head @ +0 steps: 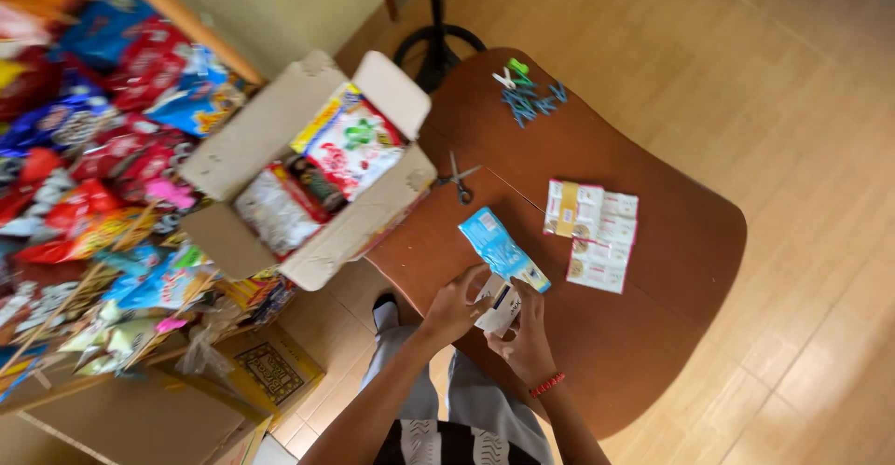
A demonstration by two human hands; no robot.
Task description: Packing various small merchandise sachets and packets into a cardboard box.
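Observation:
My left hand [454,308] and my right hand [528,334] meet over the near edge of a brown wooden table [653,222]. Together they grip a small white packet [497,303] joined to a light blue packet [502,249] that sticks up and away from me. My right wrist wears a red beaded bracelet [547,385]. A flat strip of white, yellow and red sachets [593,233] lies on the table just right of the blue packet.
Scissors [459,180] lie near the table's left edge. Several blue, green and white clothes pegs [527,94] sit at the far end. An open cardboard box [308,166] of snack packets stands left, beside a rack of hanging snack bags [84,148]. A fan base [438,45] stands behind.

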